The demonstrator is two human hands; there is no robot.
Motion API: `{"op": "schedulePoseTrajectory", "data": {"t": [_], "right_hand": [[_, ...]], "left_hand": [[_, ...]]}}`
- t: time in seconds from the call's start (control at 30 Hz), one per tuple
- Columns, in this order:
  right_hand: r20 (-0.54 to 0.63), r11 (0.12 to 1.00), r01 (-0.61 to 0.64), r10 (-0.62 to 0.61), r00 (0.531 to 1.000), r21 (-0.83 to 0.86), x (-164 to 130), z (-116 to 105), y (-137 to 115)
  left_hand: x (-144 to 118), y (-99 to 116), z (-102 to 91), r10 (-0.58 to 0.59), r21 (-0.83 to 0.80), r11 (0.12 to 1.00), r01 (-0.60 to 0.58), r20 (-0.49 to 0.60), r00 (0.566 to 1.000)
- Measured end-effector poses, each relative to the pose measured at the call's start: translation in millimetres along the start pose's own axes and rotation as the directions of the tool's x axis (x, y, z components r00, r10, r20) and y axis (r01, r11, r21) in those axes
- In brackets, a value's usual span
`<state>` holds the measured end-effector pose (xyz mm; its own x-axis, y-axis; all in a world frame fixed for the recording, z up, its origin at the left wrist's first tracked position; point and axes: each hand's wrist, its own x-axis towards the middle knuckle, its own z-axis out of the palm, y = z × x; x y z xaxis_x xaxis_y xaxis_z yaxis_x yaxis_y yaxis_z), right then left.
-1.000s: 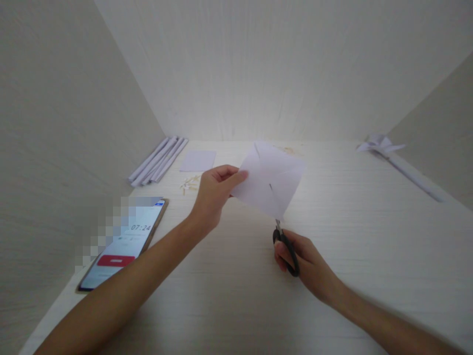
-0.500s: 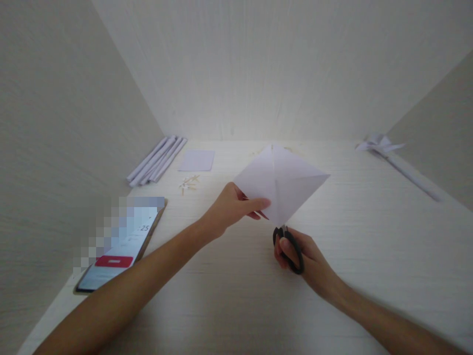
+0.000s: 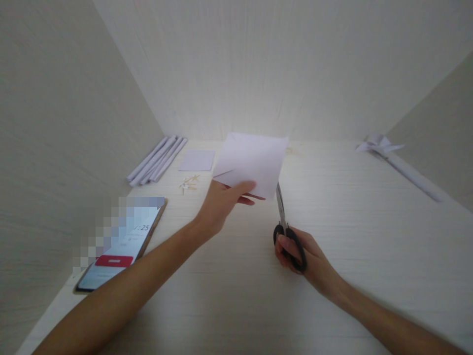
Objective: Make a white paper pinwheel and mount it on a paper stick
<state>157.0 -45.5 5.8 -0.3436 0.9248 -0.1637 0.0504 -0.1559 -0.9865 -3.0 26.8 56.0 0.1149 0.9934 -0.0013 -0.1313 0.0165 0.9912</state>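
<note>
Tabletop (image 3: 369, 236) first, pale wood grain, running out under both of my arms to the walls that box it in. Held up above it, just past my left hand (image 3: 221, 204), is a white paper sheet (image 3: 251, 160), roughly square and tilted; my thumb and fingers are pinched on its lower left corner, so that hand is clamped on the paper. Well off to the far right of my right hand (image 3: 306, 259), against the wall, lies a paper pinwheel on a rolled stick (image 3: 391, 155). To the left of my left forearm a phone (image 3: 121, 244) lies flat, screen lit, with a red bar across it. Beyond it, far left of the left hand, a bundle of rolled paper tubes (image 3: 157, 160) rests by the wall, and just beside them a small flat paper square (image 3: 197, 160). My right hand is closed through the black handles of scissors (image 3: 286, 227); the blades point up and away from the hand, their upper part right at the lower right edge of the sheet. I cannot tell how far the blades stand apart. Smallest, between the small square and my left hand, a scatter of tiny wooden sticks (image 3: 189, 184).
</note>
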Motion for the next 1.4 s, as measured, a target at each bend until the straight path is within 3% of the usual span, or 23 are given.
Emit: {"op": "schedulePoseTrajectory", "data": {"t": [0.3, 0.87, 1.4], "right_hand": [[0.065, 0.997, 0.035, -0.031, 0.997, -0.063, -3.8, -0.6, -4.4], [0.077, 0.983, 0.015, -0.001, 0.997, -0.184, -4.0, 2.1, -11.2], [0.075, 0.982, 0.007, 0.007, 0.997, -0.190, -4.3, 2.9, -11.0]], "left_hand": [[8.1, 7.8, -7.6, 0.050, 0.026, 0.999, -0.047, -0.106, 0.993], [5.9, 9.5, -5.1, -0.022, 0.085, 0.996, 0.026, -0.050, 0.999], [3.4, 7.8, -3.0, -0.049, 0.094, 0.994, 0.048, 0.002, 0.999]]}}
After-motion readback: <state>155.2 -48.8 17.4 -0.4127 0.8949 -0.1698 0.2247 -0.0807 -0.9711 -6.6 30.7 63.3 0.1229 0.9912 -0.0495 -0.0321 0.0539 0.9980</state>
